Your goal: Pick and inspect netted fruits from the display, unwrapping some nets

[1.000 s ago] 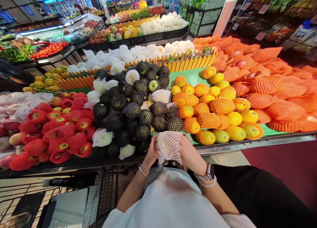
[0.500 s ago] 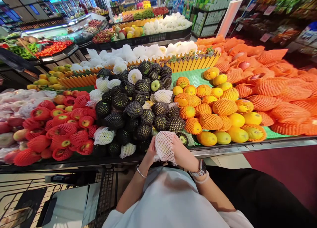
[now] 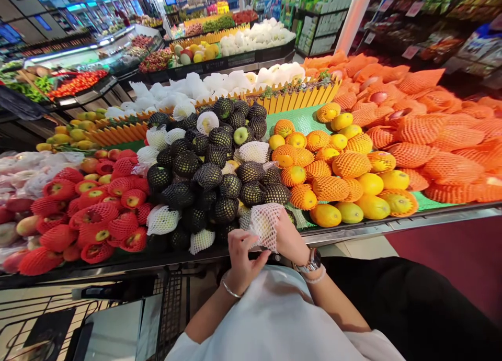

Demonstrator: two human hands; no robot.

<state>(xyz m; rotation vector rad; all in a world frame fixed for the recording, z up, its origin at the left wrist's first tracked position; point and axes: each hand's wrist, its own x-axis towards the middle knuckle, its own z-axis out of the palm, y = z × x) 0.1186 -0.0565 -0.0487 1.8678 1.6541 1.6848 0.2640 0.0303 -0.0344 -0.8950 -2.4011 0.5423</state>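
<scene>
Your right hand (image 3: 289, 236) grips a white net (image 3: 265, 224) from its right side, in front of your body at the near edge of the stand. Inside seems to be a pale fruit, though the mesh hides most of it. Your left hand (image 3: 241, 259) is loosely open, fingers bent and thumb spread apart, at the net's lower left edge. You wear a bangle (image 3: 231, 289) on the left wrist and a watch (image 3: 314, 259) on the right.

Just beyond the net is a heap of fruit in black nets (image 3: 207, 176). To its left lies fruit in red nets (image 3: 123, 225); to its right, yellow fruit (image 3: 369, 184), some in orange nets. At lower left is a wire cart (image 3: 169, 303).
</scene>
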